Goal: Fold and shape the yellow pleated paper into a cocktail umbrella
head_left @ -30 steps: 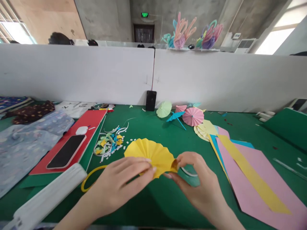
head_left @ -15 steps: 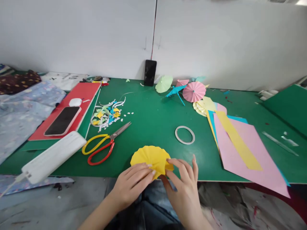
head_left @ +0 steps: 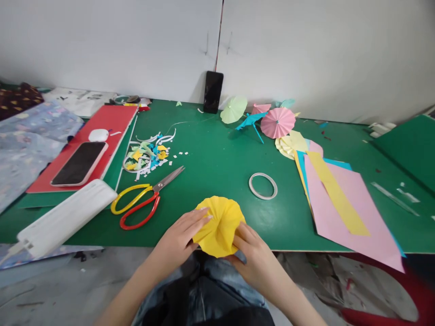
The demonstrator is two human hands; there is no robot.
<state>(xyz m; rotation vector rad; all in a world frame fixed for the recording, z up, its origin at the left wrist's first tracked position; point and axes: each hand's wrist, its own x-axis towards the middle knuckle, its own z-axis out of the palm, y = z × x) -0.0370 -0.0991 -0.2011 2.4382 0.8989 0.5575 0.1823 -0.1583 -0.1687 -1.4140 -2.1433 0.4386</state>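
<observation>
"Where is the yellow paper disc (head_left: 222, 228)?"

"Lower centre of the frame, between the two hands, covering part of the front edge of the green table (head_left: 210, 158). Its creases run outward from the middle."

"And the fingers?"

"The left hand (head_left: 176, 240) holds it from the left: fingertips lie on top of the paper, short of the middle, with the thumb low by the left rim. The right hand (head_left: 256, 253) holds the right rim, fingers bent in against the edge, thumb below it. Some right fingertips are hidden, so I can't tell how tight that grip is."

"What lies nearest?"

"Left of centre, the scissors (head_left: 156, 192), one handle yellow and one red, blades apart from the disc. Right of centre, a white ring (head_left: 268, 197) lies flat."

"Farther out?"

"Above the scissors, a heap of paper scraps (head_left: 146, 156). At the left, a white power bank (head_left: 66, 217) and, above it, a phone (head_left: 80, 164) on a red folder (head_left: 115, 118). At the right, a yellow strip (head_left: 336, 194) lies across a pink sheet (head_left: 329, 222)."

"Toward the top?"

"Small paper parasols, among them a pink parasol (head_left: 277, 123), a blue parasol (head_left: 251, 120) and a pale green parasol (head_left: 234, 110). Left of them a black phone (head_left: 213, 92) leans against the white partition (head_left: 136, 45)."
</observation>
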